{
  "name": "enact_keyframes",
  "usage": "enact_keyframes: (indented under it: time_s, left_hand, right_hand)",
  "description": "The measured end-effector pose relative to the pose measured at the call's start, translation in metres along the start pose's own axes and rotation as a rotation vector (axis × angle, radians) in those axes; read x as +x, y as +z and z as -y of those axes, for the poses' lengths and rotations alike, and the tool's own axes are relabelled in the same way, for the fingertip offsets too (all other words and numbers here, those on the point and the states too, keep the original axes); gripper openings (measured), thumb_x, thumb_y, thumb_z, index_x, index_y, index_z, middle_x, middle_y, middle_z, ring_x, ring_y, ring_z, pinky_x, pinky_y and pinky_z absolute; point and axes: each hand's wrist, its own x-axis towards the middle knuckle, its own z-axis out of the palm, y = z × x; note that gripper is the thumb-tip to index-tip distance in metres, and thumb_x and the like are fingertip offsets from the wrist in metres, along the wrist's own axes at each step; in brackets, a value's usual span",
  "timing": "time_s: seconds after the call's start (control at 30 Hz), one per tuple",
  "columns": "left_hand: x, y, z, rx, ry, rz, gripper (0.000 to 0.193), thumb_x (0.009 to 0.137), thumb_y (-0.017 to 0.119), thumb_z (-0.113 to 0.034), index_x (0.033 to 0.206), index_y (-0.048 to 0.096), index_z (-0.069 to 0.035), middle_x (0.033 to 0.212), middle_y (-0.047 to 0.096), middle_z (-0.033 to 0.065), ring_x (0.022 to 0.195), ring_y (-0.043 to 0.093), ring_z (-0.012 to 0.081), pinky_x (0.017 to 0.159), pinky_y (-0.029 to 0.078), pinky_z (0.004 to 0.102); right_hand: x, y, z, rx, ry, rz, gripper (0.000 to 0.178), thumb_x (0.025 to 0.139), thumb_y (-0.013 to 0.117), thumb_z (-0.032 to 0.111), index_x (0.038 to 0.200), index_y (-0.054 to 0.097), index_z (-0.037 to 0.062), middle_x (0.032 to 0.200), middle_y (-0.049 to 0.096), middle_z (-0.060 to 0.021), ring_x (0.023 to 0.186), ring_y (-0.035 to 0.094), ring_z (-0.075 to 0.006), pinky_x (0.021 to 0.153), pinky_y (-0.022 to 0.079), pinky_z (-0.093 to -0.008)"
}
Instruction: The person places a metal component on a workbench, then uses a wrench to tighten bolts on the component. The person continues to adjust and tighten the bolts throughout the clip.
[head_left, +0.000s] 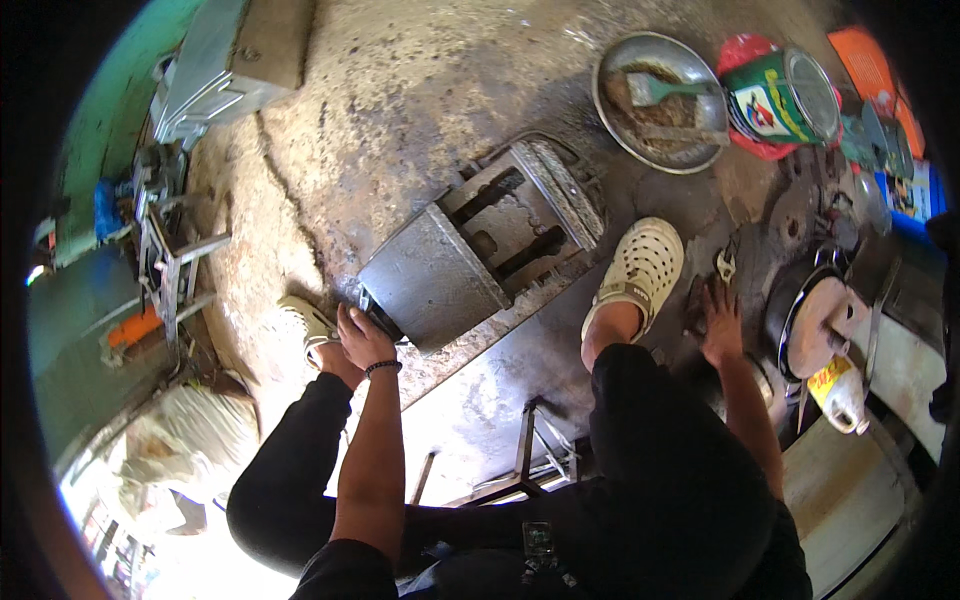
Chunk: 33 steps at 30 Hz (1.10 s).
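Observation:
A heavy grey metal casting (437, 278), with a smooth solid near end and a slotted far part, lies on the ground between my feet. My left hand (366, 338) is at its lower left corner, fingers curled round a small dark metal piece (380, 318) whose kind I cannot make out. On the right, my right hand (720, 322) reaches down to the dark, stained floor, fingers stretched and apart. Just beyond its fingertips lies a wrench (725, 264), its jaw end showing. No object shows in the right hand.
A metal bowl (606, 105) with brown residue and a brush (655, 90) stands at the far right beside a green can (775, 98). A round pot-like part (795, 310) and a plastic bottle (840, 392) lie right of my hand. A metal frame (170, 250) stands left.

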Motion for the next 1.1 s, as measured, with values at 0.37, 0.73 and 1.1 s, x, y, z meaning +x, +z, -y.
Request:
enact_keyframes:
  time_s: [0.37,0.73,1.1]
  left_hand:
    - [0.014,0.003,-0.002,-0.110,-0.041,-0.089,0.052,0.101,0.044,-0.042,0.133,0.055,-0.003,0.130,0.058,0.0216,0.120,0.054,0.0386,0.101,0.042,0.0455]
    - [0.012,-0.002,-0.010,-0.065,-0.079,-0.101,0.040,0.096,0.051,-0.037,0.119,0.066,-0.008,0.129,0.060,0.0143,0.117,0.057,0.0347,0.096,0.045,0.0452]
    - [0.009,-0.001,-0.007,-0.031,-0.060,-0.070,0.031,0.093,0.050,-0.029,0.112,0.070,-0.014,0.133,0.059,0.0106,0.123,0.054,0.0305,0.102,0.038,0.0475]
  right_hand:
    - [0.022,-0.023,-0.033,1.104,0.686,-0.296,0.029,0.099,0.054,0.019,0.125,0.060,0.0056,0.125,0.062,-0.0108,0.114,0.055,-0.0192,0.101,0.040,-0.0353]
    - [0.198,-0.253,0.167,0.626,-0.648,0.026,0.032,0.081,0.072,0.012,0.111,0.061,0.0040,0.103,0.066,-0.0160,0.093,0.067,-0.0299,0.084,0.053,-0.0369]
    - [0.251,-0.125,0.340,0.118,-0.701,-0.239,0.056,0.090,0.062,0.012,0.144,0.048,0.0176,0.144,0.045,-0.0155,0.138,0.038,-0.0338,0.116,0.028,-0.0482]
